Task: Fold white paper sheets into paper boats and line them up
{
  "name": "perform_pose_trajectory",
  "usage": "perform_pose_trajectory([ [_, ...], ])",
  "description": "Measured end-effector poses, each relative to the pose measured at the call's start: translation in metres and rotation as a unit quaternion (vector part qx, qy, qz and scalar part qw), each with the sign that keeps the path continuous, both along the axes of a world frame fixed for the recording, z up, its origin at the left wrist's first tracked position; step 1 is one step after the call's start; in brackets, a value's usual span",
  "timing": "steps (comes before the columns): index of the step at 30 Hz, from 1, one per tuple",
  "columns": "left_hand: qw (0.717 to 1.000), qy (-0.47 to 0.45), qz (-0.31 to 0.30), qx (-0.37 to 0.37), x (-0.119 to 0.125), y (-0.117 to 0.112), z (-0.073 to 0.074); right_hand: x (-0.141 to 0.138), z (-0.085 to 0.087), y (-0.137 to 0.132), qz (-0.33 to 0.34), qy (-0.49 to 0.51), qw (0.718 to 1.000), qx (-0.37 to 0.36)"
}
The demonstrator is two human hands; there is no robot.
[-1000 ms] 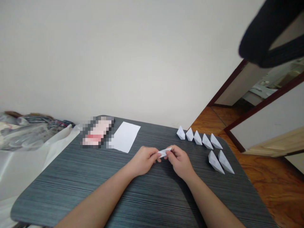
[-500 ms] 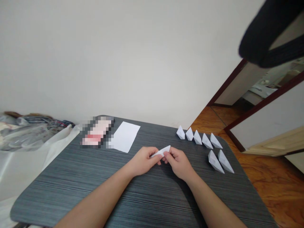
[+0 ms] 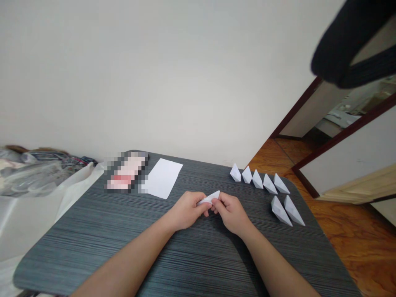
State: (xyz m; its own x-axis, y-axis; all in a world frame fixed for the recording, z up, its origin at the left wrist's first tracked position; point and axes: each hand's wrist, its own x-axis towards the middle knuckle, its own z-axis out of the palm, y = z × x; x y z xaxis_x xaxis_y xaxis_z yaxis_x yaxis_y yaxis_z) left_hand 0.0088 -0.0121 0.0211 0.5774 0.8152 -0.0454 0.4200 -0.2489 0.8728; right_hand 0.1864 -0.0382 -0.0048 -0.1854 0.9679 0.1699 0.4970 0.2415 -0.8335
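Between my two hands is a small white paper boat (image 3: 212,197), its pointed end tilted up to the right. My left hand (image 3: 187,210) pinches its left part between thumb and fingers. With thumb and bent fingers, my right hand (image 3: 230,211) grips its right side, the thumb pressing on the near face. The fingers cover much of the boat's underside. Several finished-looking white paper boats (image 3: 258,179) stand in a row at the back right, and two more paper boats (image 3: 281,210) lie closer, right of my right hand.
The dark wood-grain table (image 3: 198,255) stands against a pale wall. White paper (image 3: 163,178) lies at the back left, beside a pixelated pinkish object (image 3: 126,171). Clear plastic covering (image 3: 40,177) is off the left edge. A doorway and wooden floor (image 3: 349,243) are right.
The paper boat's tip has shifted slightly left and down, and my right fingers have moved a little along it. Everything else on the table is unchanged.
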Motion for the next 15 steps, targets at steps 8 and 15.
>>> perform_pose_trajectory([
  [8, 1.0, 0.008, -0.009, -0.017, -0.0028, 0.001, -0.0046, 0.0041, -0.0017, 0.0005, -0.027, 0.039, 0.999, -0.024],
  [15, 0.997, -0.032, -0.01, -0.067, -0.002, 0.0016, -0.0065, -0.0025, -0.0008, -0.0001, 0.017, 0.123, 0.991, -0.058],
])
